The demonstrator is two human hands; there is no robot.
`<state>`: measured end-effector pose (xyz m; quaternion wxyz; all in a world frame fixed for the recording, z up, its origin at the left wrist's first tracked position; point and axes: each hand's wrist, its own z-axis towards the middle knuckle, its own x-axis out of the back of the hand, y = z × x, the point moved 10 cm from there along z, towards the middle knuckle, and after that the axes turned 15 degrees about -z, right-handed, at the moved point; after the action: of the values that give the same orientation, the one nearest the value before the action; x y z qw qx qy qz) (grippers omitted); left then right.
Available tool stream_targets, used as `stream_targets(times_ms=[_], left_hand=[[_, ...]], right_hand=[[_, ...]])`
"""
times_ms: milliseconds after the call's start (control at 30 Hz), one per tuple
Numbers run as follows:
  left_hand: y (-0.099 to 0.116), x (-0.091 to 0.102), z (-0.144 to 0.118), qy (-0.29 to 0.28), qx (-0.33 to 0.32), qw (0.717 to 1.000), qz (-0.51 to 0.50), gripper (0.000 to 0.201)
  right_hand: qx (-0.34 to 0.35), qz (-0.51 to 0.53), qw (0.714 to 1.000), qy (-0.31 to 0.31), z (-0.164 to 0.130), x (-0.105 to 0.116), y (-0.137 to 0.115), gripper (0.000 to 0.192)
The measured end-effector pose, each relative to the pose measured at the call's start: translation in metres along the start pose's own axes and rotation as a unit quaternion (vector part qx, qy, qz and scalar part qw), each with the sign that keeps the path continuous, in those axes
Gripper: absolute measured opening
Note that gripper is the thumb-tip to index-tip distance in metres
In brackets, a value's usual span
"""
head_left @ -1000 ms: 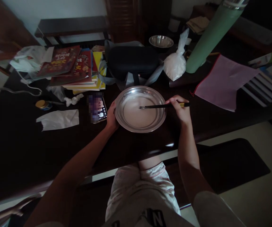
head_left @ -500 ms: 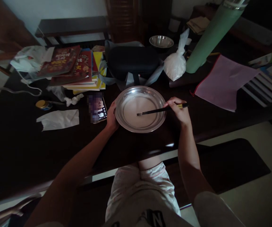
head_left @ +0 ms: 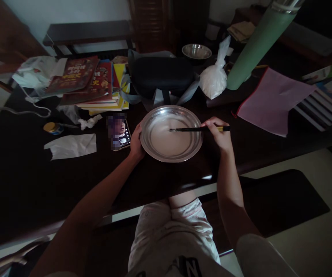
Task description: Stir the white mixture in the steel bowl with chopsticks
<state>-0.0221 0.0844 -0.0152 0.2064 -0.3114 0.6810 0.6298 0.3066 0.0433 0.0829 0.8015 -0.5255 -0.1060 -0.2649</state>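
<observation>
Pinching slim black chopsticks (head_left: 197, 129), right hand (head_left: 219, 136); left hand (head_left: 136, 144) clasps round steel pan (head_left: 154, 152).

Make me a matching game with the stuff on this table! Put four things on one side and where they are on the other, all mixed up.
Things:
1. chopsticks
2. phone
3. white plastic bag
4. torn paper

Places:
A. knotted, beside the tall green bottle
B. far left of the metal dish, lying flat on the dark table
C. in the right hand, tips in the pale liquid
D. just left of the left hand, which holds the dish rim

Pairs: 1-C, 2-D, 3-A, 4-B
</observation>
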Motion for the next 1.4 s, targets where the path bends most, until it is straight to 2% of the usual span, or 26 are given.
stream_targets(times_ms=[67, 233, 400, 567, 633, 733, 800, 867, 933, 1100, 1267, 1400], left_hand=[[0.001, 0.000, 0.000, 0.005, -0.004, 1.000, 0.004, 0.024], [0.003, -0.002, 0.000, -0.001, -0.015, 1.000, 0.016, 0.024], [0.001, 0.003, 0.002, 0.000, -0.015, 1.000, 0.025, 0.022], [0.001, -0.003, 0.000, -0.027, -0.017, 0.999, 0.020, 0.034], [0.001, -0.002, 0.000, -0.020, -0.016, 1.000, 0.013, 0.037], [0.001, -0.001, 0.000, -0.012, -0.010, 1.000, 0.008, 0.037], [0.001, -0.001, 0.000, -0.011, -0.007, 1.000, 0.009, 0.038], [0.001, -0.002, -0.001, -0.013, -0.006, 1.000, 0.013, 0.038], [0.002, -0.003, -0.002, -0.018, -0.009, 1.000, 0.019, 0.038], [0.002, -0.002, -0.002, -0.019, -0.010, 1.000, 0.023, 0.037], [0.002, -0.004, -0.002, -0.021, -0.008, 1.000, 0.017, 0.035], [0.001, -0.004, -0.002, -0.014, -0.003, 1.000, 0.013, 0.037]], right_hand=[[-0.024, 0.013, 0.999, 0.018, -0.001, 0.004, 0.005, 0.045], [0.010, -0.003, 0.999, -0.050, -0.001, -0.011, -0.005, 0.045], [-0.025, 0.016, 0.999, 0.028, -0.001, 0.005, 0.004, 0.045], [0.011, 0.003, 0.999, -0.045, 0.000, -0.012, -0.002, 0.043], [0.010, -0.003, 1.000, -0.026, 0.000, -0.008, -0.002, 0.043], [-0.030, 0.014, 0.999, 0.020, 0.000, 0.002, 0.005, 0.044], [-0.038, 0.023, 0.999, 0.004, -0.001, -0.001, 0.006, 0.046], [-0.021, 0.017, 0.999, -0.036, -0.001, -0.009, 0.002, 0.046], [-0.003, 0.005, 0.999, -0.050, 0.000, -0.013, -0.001, 0.045], [-0.046, 0.024, 0.999, 0.015, 0.000, 0.002, 0.009, 0.044], [-0.012, 0.003, 0.998, -0.054, 0.000, -0.013, 0.000, 0.046], [-0.040, 0.007, 0.999, 0.008, 0.000, 0.000, 0.006, 0.045]])
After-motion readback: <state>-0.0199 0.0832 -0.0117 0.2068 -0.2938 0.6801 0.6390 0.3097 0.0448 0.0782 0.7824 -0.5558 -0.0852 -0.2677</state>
